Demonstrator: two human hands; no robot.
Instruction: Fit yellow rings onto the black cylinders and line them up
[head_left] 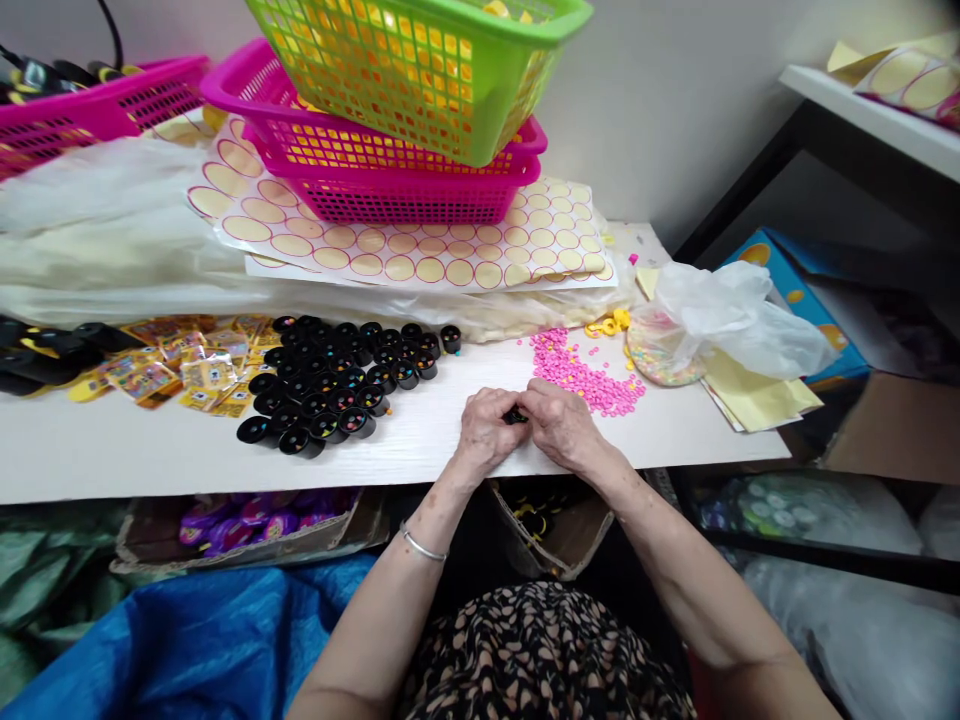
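Both hands meet over the front of the white table. My left hand (486, 425) is closed round a small black piece (515, 415), mostly hidden by fingers; it is the same black as the cups nearby. My right hand (559, 420) is closed too, its fingertips pinching at that piece from the other side. Just beyond my right hand lies a spread of small pink beads (581, 375). To the left stand many round black cups (322, 385), several with coloured bits inside.
Small printed packets (202, 365) lie left of the cups. Behind are sticker sheets (390, 255) under a pink basket (405, 190) and a green basket (420, 80). A plastic bag (735, 310) sits at right. Under the table edge is a cardboard box (577, 560).
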